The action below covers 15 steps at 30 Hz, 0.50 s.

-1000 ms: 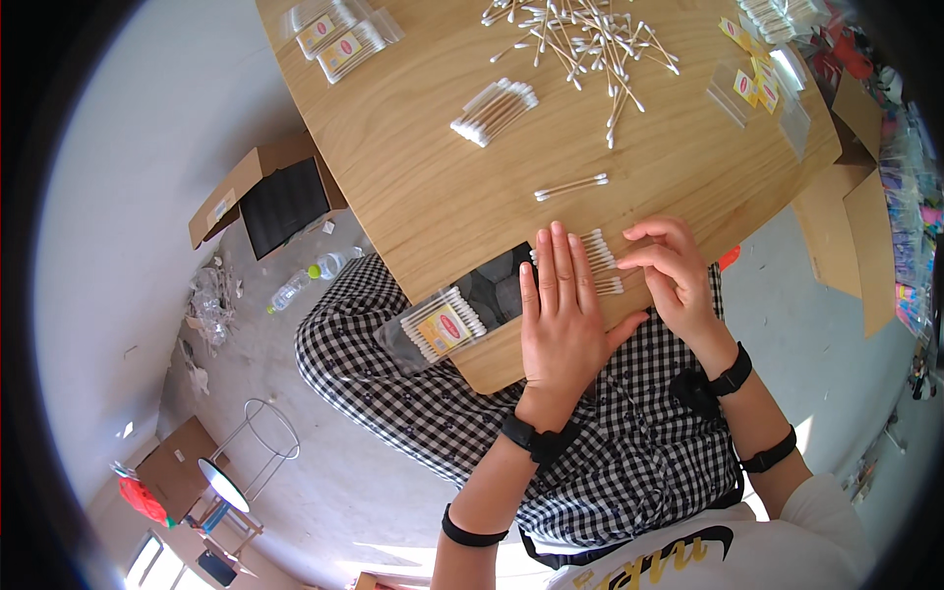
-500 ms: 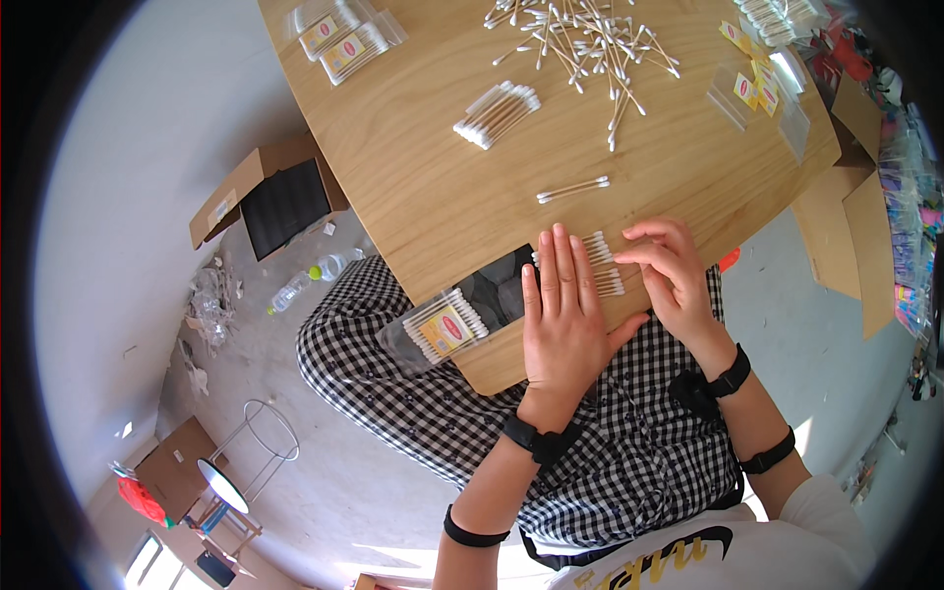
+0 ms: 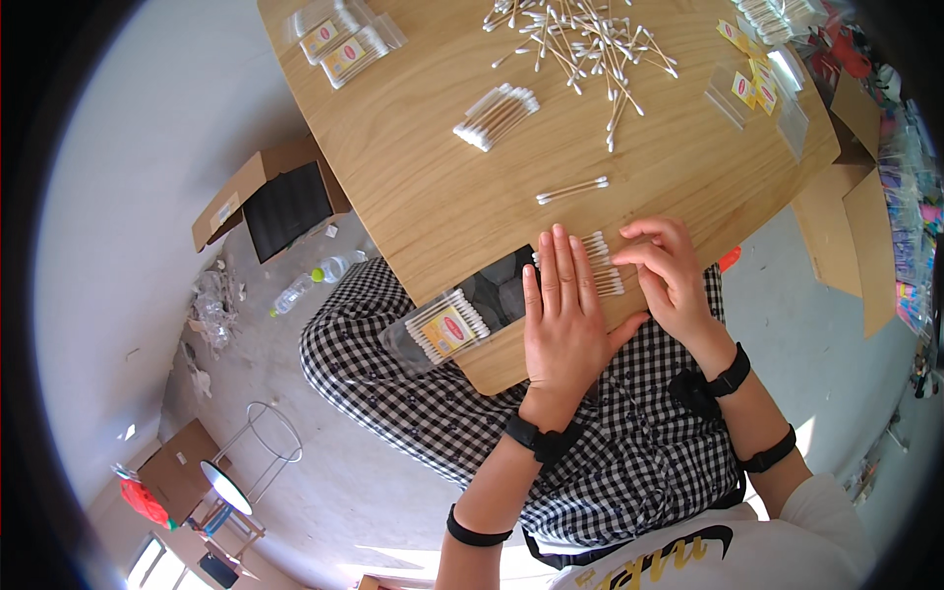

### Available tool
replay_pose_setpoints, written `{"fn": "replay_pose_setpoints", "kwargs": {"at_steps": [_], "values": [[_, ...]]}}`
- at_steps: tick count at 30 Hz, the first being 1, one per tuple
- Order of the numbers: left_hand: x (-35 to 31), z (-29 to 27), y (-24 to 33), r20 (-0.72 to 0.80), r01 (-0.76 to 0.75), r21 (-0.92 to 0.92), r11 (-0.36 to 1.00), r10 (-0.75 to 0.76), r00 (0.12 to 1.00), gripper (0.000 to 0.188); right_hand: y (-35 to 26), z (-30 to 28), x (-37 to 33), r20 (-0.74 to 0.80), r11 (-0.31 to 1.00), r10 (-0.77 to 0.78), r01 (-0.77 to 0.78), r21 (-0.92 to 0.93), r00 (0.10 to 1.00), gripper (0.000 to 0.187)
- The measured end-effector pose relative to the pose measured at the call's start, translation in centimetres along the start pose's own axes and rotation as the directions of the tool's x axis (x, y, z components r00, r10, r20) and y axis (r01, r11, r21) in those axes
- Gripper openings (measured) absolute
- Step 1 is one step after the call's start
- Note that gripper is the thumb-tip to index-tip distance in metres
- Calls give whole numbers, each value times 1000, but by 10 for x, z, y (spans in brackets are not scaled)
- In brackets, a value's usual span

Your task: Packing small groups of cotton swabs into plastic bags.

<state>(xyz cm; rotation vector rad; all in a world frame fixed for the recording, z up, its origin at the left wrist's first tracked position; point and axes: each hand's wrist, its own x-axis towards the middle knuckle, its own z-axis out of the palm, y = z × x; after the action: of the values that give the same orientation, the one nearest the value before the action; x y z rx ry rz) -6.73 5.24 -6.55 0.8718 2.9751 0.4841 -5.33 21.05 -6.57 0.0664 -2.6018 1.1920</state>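
Observation:
My left hand [image 3: 565,329] lies flat, fingers stretched out, over a row of cotton swabs [image 3: 604,264] near the table's front edge. It hides the middle of the row; white tips show on both sides. Beside the row's right ends is my right hand [image 3: 674,280], its fingers bent and apart, with nothing visible in them. Left of my left hand, a clear bag [image 3: 401,339] holds swabs and a yellow card [image 3: 448,328]. Between bag and hand is a dark grey patch [image 3: 499,285]. Two swabs [image 3: 573,191] lie together just beyond my hands.
A neat bundle of swabs [image 3: 499,115] lies farther back, before a loose pile [image 3: 600,49]. Filled bags [image 3: 344,49] sit at the far left. Yellow cards [image 3: 755,88] and clear bags lie far right. Cardboard boxes [image 3: 851,231] flank the table.

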Motion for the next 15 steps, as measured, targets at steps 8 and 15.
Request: {"fn": "replay_pose_setpoints", "kwargs": {"at_steps": [8, 15], "values": [[0, 0, 2, 0, 3, -6, 1000, -3, 1000, 107, -4, 6, 12, -62, 997, 37, -32, 74, 997, 29], [-1, 0, 2, -6, 5, 7, 1000, -5, 1000, 106, -1, 10, 11, -72, 999, 24, -21, 41, 997, 26]]}}
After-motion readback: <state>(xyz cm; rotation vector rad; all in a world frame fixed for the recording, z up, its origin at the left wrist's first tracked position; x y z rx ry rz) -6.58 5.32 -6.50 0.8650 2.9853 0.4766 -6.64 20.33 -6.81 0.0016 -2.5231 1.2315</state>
